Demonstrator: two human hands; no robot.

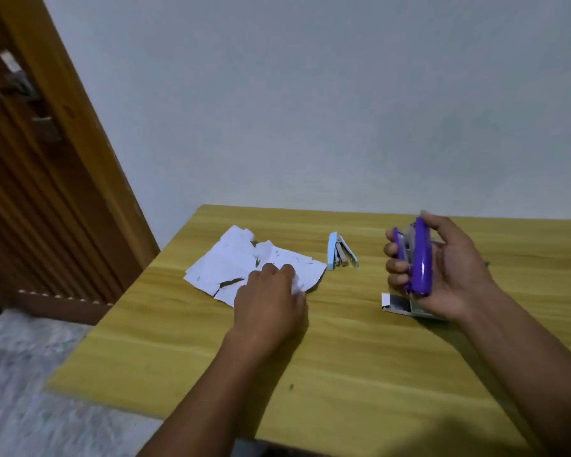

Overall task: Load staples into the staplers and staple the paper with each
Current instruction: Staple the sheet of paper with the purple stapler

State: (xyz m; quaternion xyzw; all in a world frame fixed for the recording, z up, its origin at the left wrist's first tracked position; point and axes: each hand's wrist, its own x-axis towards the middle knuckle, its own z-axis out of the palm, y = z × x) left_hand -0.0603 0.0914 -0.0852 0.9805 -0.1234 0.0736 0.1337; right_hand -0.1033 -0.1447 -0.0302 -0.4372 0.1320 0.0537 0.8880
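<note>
A purple stapler [417, 258] is held upright above the table in my right hand [442, 268], fingers wrapped around it. My left hand [271, 301] rests on the near right corner of several loose white paper pieces [241, 258], pinching that edge. A light blue stapler [340, 253] lies on its side, hinged open, on the table between the paper and my right hand. A small box of staples [398, 303] lies under my right hand, partly hidden by it.
The wooden table [343, 357] stands against a pale wall [310, 110]. A brown wooden door [40, 159] stands to the left, beyond the table's left edge. Grey patterned floor [23, 374] lies at lower left.
</note>
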